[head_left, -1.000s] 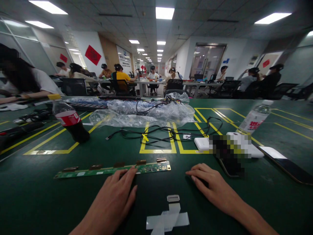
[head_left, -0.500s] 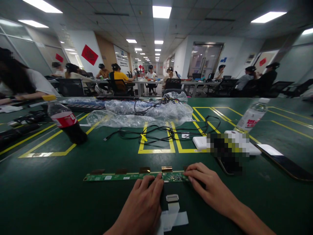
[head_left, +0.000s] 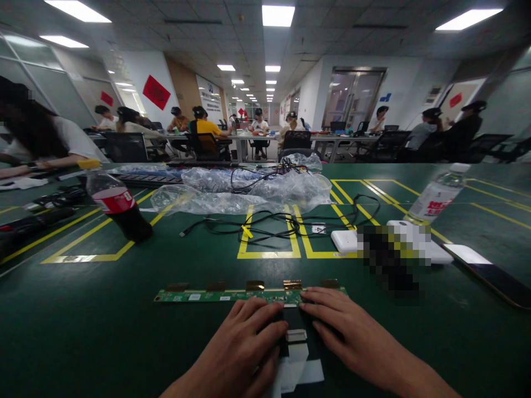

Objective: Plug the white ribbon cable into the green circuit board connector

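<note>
A long narrow green circuit board (head_left: 215, 295) with gold tabs along its far edge lies on the green mat (head_left: 83, 331) in front of me. My left hand (head_left: 244, 342) rests palm down, fingers stretched toward the board's near edge. My right hand (head_left: 344, 331) lies flat beside it, fingertips touching the board near its right end. Between the two hands sits a white flat ribbon cable (head_left: 296, 354) with a grey connector end. Neither hand grips anything.
A cola bottle (head_left: 118, 207) stands at the left. Crumpled clear plastic bags (head_left: 249, 193) and black cables (head_left: 282, 224) lie beyond yellow floor-tape boxes. At right are a white box (head_left: 344, 240), a water bottle (head_left: 435, 199) and a phone (head_left: 493, 276). Other people sit at tables behind.
The circuit board has slid to the right in front of me. Both hands came together at its right end, with the ribbon cable now between them.
</note>
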A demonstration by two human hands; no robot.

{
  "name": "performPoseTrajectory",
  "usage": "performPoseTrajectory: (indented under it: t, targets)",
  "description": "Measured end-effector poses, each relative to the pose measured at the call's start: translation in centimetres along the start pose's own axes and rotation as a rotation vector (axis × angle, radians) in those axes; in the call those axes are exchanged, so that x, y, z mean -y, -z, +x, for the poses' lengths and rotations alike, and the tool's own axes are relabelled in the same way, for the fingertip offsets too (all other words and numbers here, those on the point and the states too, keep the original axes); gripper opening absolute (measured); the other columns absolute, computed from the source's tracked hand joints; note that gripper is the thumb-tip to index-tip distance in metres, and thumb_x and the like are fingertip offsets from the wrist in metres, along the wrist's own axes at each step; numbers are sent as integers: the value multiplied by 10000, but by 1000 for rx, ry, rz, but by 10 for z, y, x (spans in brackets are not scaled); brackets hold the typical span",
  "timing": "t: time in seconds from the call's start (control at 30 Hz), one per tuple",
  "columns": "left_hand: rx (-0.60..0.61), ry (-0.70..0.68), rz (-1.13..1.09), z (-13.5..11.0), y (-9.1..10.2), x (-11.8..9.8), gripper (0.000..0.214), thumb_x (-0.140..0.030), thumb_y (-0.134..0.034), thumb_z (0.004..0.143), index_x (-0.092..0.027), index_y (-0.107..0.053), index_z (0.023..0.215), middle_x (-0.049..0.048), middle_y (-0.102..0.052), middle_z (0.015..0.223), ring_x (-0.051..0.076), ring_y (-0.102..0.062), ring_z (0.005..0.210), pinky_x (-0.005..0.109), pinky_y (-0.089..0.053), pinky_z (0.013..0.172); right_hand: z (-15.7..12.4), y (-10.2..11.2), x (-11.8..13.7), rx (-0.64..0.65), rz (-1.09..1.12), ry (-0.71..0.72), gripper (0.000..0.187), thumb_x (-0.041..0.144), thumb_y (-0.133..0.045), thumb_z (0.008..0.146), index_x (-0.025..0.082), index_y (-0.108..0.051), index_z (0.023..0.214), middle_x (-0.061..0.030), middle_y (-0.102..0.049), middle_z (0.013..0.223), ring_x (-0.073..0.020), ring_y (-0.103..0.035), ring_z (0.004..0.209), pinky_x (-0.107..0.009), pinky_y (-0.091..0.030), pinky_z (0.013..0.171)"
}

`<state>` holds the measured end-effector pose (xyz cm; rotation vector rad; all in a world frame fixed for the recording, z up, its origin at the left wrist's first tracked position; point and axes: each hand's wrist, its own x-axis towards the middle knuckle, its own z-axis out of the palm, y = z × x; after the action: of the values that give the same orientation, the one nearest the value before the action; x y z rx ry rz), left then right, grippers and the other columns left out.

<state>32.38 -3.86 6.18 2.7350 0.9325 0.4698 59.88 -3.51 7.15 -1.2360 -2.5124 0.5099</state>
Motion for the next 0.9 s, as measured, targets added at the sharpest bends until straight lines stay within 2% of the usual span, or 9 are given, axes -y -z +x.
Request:
performPoseTrajectory:
  t: [0.1,0.17,0.27,0.43,0.6,0.8,0.9]
  targets:
    - [11,-94,14,1,-1,0,454,-150,-557,851,-265,-576,1290,87,-553,1425,305,-512,1232,494,-487,982,0,2,-2,5,-6,-6,398,266,-517,1012,288,-591,1402,-43,-598,1445,-226,-513,1358,-465,-406,1156]
    - [19,-107,30,1,0,1,453,-166,-563,856,-272,-583,1296,102,-535,1441,314,-491,1277,515,-473,1013,0,2,-2,7,-13,-9,388,267,-510,1013,288,-601,1390,-47,-597,1444,-229,-509,1361,-471,-403,1155]
    - [65,-72,60,-1,2,6,503,-186,-568,891,-313,-544,1376,96,-453,1527,325,-414,1384,571,-416,1090,0,4,-1,34,-31,-11,385,257,-508,1006,311,-613,1373,-47,-572,1468,-241,-482,1383,-497,-385,1160]
    - [98,5,67,-5,5,16,626,-215,-563,950,-408,-386,1518,47,-310,1633,328,-300,1486,628,-324,1158,-2,7,2,99,-61,-3,444,256,-530,984,398,-571,1402,-20,-505,1527,-268,-419,1428,-552,-367,1153]
    - [102,82,38,-4,5,15,571,-222,-531,981,-392,-407,1512,45,-342,1626,319,-324,1482,613,-320,1168,-2,8,4,123,-63,-3,492,272,-525,994,450,-500,1452,1,-463,1561,-276,-398,1444,-564,-357,1155]
    - [121,100,48,-2,8,12,562,-231,-530,982,-374,-410,1512,78,-351,1620,326,-325,1482,638,-319,1154,-2,6,4,85,-30,6,485,248,-558,977,420,-542,1430,-14,-489,1544,-291,-423,1425,-557,-360,1156]
    - [98,95,29,-2,10,11,555,-217,-547,966,-361,-445,1492,72,-405,1590,318,-351,1469,625,-346,1148,-2,6,5,91,-41,-2,477,236,-545,977,421,-556,1417,-15,-486,1545,-292,-425,1424,-564,-367,1149]
